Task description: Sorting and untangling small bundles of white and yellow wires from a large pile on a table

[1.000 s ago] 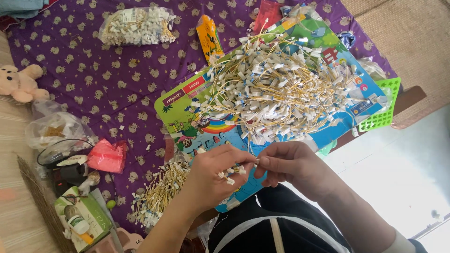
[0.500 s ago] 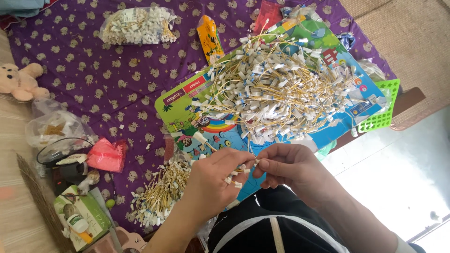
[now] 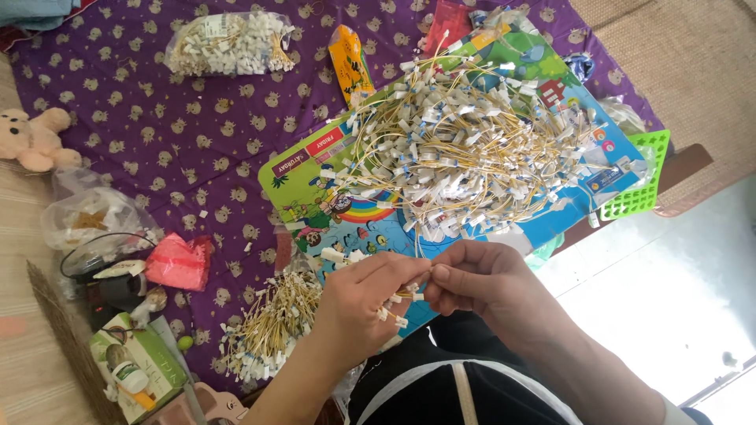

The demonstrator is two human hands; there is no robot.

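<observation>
Both hands have barely moved: the left hand [image 3: 370, 303] and right hand [image 3: 480, 279] still pinch a few tagged wires [image 3: 398, 303] together above the board [image 3: 315, 201], beside the pile [image 3: 465, 149].

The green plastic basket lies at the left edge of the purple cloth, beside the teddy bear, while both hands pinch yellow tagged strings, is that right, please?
Not quite: the head view shows the green plastic basket at the right edge of the purple cloth, far from the teddy bear. The left hand and right hand do pinch yellow tagged strings.
</observation>
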